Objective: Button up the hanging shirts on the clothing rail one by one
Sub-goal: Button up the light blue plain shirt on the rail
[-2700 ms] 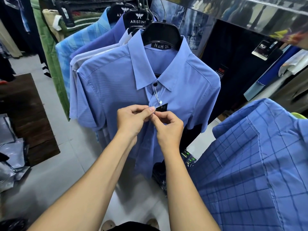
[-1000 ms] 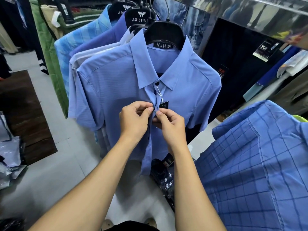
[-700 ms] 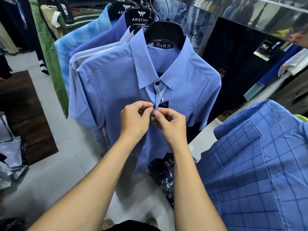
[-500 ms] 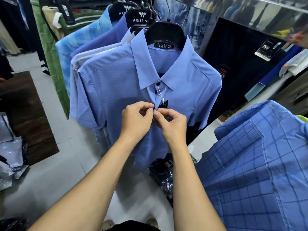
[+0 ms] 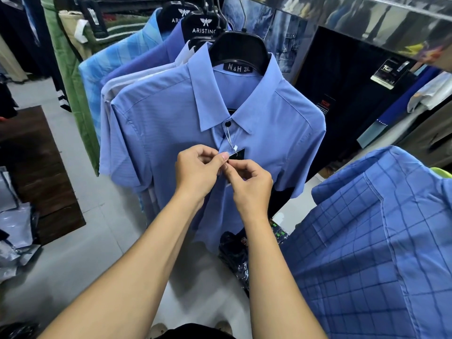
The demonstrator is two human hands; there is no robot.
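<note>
The light-blue short-sleeved shirt is hung on a black hanger, in front of the other hung shirts and directly ahead of both hands. Its placket is pinched at chest height. The left hand is curled on one edge and the right hand on the other, with the fingertips touching. The button being worked is hidden between them.

Just above the fingers, a black swing tag is hung from the dark collar button, which is fastened.

The cloth is judged thin, soft and light, so it can be expected to sag and swing on the hanger. It is best taken right at the placket edge, close beside button and hole, with the tag kept clear.
</note>
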